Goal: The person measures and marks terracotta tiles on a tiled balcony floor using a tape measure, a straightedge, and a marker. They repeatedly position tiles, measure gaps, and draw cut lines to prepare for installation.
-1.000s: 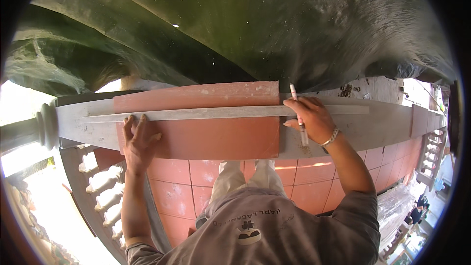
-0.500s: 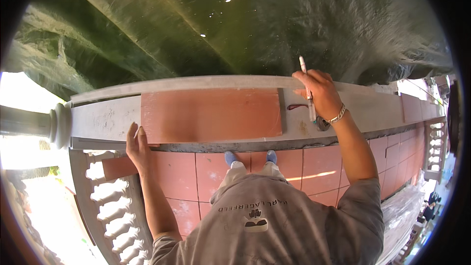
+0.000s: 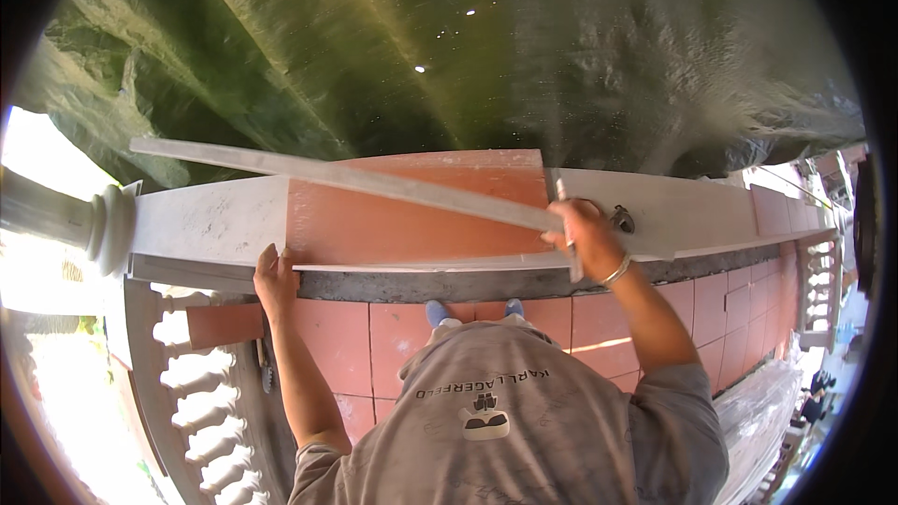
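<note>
My right hand (image 3: pixel 587 241) is closed on one end of a long, pale grey straight bar (image 3: pixel 374 185) and also holds a slim white pen (image 3: pixel 561 189). The bar slants up to the left, above a large terracotta tile (image 3: pixel 402 224) lying on a pale ledge (image 3: pixel 210 224). At the tile's near left corner, my left hand (image 3: pixel 275 285) has its fingers bent and fingertips against the edge; their underside is hidden. Right of the tile, a small dark tape measure (image 3: pixel 621 219) lies on the ledge beyond my right hand.
Dark green sheeting (image 3: pixel 449 56) hangs behind the ledge. A strip of grey mortar (image 3: pixel 421 284) runs below it, beside the red tiled floor (image 3: pixel 327 341). White balusters (image 3: pixel 201 407) and a terracotta tile piece (image 3: pixel 224 325) are at left. More tiles (image 3: pixel 772 210) lie at the ledge's right end.
The bar has come off the ledge's far edge, its right end drawn toward me in my right hand. My left hand has moved slightly right, against the tile's corner.
</note>
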A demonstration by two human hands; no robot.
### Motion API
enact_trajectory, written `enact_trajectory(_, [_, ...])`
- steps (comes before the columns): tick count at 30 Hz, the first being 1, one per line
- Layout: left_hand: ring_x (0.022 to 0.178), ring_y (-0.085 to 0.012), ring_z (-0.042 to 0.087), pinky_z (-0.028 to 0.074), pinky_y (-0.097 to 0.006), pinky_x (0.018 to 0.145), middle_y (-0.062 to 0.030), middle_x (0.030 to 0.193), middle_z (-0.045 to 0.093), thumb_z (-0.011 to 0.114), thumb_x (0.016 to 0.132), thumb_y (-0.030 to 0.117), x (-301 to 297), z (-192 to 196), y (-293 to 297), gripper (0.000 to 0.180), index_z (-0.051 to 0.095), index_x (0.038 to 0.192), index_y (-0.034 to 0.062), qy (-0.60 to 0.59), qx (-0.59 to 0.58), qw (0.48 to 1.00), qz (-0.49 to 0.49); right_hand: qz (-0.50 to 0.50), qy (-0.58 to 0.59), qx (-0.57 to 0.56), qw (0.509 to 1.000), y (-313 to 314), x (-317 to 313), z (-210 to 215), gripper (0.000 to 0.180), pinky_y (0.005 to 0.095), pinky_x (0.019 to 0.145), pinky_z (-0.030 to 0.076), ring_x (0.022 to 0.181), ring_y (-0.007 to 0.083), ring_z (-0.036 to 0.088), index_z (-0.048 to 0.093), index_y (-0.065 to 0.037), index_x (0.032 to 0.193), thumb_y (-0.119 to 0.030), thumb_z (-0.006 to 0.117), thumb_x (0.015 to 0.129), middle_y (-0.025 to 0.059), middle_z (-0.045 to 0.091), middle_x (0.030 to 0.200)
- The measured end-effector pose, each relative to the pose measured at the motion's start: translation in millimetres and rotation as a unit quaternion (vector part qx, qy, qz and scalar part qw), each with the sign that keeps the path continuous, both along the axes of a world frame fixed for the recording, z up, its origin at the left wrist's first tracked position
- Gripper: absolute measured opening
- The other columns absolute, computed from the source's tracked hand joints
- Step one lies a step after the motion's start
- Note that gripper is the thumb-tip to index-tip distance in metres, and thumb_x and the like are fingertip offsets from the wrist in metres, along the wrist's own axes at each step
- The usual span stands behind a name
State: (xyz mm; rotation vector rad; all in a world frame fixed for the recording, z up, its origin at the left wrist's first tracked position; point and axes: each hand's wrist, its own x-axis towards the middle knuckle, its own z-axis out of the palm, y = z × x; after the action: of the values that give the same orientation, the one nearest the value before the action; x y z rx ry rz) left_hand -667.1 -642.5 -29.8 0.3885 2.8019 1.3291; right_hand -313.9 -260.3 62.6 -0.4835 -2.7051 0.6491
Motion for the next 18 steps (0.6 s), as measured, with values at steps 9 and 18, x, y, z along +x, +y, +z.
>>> enact_trajectory(9, [0.063,-0.0253,0.061,0.051,-0.038,0.066,-0.0189,0.085,0.069,0.059,0.094,0.024,-25.0,18.2,17.5,0.036,0.066,0.11,-0.0074,0.018,-0.083,0.991,-0.1,-0.106,-0.001,0.042,0.993,-49.6,28.8,-86.3,0.05,0.0461,0.087,0.049,0.11,0.0391,0.062,0.05,-0.008,0.117,-0.01,0.079,0.076,0.0231,0.059,0.131])
enact_trajectory(18, [0.093,-0.0411,0.067,0.05,-0.048,0.084,-0.0259,0.094,0.07,0.06,0.087,0.044,-36.7,23.4,49.5,0.049,0.071,0.093,-0.0033,-0.018,-0.251,0.963,-0.094,-0.123,0.014,0.019,0.992,-68.5,20.9,-101.0,0.051,0.0499,0.099,0.046,0.126,0.0441,0.053,0.05,-0.007,0.117,-0.009,0.08,0.075,0.0273,0.053,0.139])
